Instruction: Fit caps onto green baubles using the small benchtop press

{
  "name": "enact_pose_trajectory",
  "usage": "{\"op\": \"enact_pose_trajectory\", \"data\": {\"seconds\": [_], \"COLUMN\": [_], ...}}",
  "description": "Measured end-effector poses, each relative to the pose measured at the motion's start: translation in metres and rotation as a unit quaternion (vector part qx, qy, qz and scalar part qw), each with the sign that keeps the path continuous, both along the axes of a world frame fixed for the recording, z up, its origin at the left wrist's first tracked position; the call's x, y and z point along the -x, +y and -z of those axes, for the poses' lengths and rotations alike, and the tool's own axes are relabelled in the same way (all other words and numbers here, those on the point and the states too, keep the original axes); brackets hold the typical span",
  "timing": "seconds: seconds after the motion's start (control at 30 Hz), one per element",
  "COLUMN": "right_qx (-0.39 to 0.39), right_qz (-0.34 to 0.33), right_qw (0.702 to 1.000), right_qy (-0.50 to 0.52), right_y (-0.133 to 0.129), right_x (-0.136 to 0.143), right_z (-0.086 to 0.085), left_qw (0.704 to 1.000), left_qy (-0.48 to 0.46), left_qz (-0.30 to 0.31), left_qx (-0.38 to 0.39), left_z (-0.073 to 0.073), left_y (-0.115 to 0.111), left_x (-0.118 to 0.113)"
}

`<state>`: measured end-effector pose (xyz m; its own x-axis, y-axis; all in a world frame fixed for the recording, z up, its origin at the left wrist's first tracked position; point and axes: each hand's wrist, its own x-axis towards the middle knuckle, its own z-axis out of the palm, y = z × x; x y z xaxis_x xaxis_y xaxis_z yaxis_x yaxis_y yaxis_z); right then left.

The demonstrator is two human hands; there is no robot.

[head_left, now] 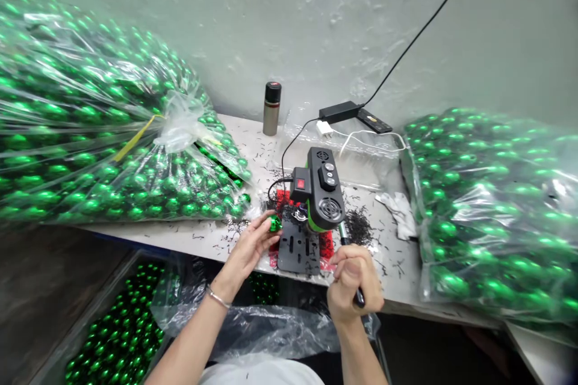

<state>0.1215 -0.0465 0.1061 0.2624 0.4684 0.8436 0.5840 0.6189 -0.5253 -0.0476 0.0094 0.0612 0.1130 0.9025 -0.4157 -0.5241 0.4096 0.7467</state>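
My left hand (246,251) pinches a shiny green bauble (274,224) at the left edge of a slotted black base plate (291,260). Over that plate stands a small black-and-green bench machine (327,186) with a red switch, looking like a mini drill press. My right hand (356,283) is wrapped round its lever handle (359,299), whose black end pokes out below the fist. What sits under the machine's head is mostly hidden. Short black scraps (359,227) lie heaped and scattered around the base, and some red material (326,248) shows beneath it.
A tied clear bag of green baubles (90,150) bulges at left; another bag (492,210) stands at right. Below the table edge is a bin of baubles (120,325) with plastic sheeting. Behind are a flask (271,109), a power adapter (338,111), cables and a white cloth (400,215).
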Motion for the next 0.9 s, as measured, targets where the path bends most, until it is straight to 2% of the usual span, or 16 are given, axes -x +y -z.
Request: {"op": "enact_pose_trajectory", "data": {"seconds": [0.1,0.17,0.23,0.33,0.4,0.5,0.57,0.67,0.9], "right_qx": [-0.001,-0.002,-0.005,-0.006,-0.003,0.000,0.000,-0.003,-0.049], "right_qz": [-0.009,-0.016,-0.022,-0.020,-0.019,-0.019,-0.018,-0.013,-0.006], "right_qw": [1.000,1.000,1.000,1.000,1.000,1.000,1.000,1.000,0.997], "right_qy": [-0.002,-0.002,-0.003,-0.004,-0.006,-0.010,-0.012,-0.016,-0.054], "right_y": [-0.001,-0.001,-0.001,-0.001,-0.002,-0.003,-0.004,-0.004,0.002], "right_x": [-0.001,-0.001,-0.001,-0.001,-0.001,-0.002,-0.003,-0.005,-0.009], "right_z": [0.002,0.003,0.003,0.005,0.006,0.007,0.008,0.016,0.057], "left_qw": [0.988,0.961,0.915,0.828,0.783,0.741,0.728,0.728,0.734], "left_qy": [0.133,0.243,0.355,0.483,0.520,0.543,0.543,0.529,0.528], "left_qz": [0.031,0.051,0.062,0.059,0.047,0.023,0.016,0.008,0.006], "left_qx": [-0.066,-0.122,-0.180,-0.278,-0.336,-0.395,-0.418,-0.435,-0.427], "left_z": [0.013,0.021,0.026,0.032,0.036,0.043,0.047,0.053,0.058], "left_y": [-0.003,-0.007,-0.011,-0.017,-0.018,-0.017,-0.016,-0.013,-0.013], "left_x": [-0.018,-0.028,-0.035,-0.041,-0.044,-0.045,-0.046,-0.047,-0.048]}}
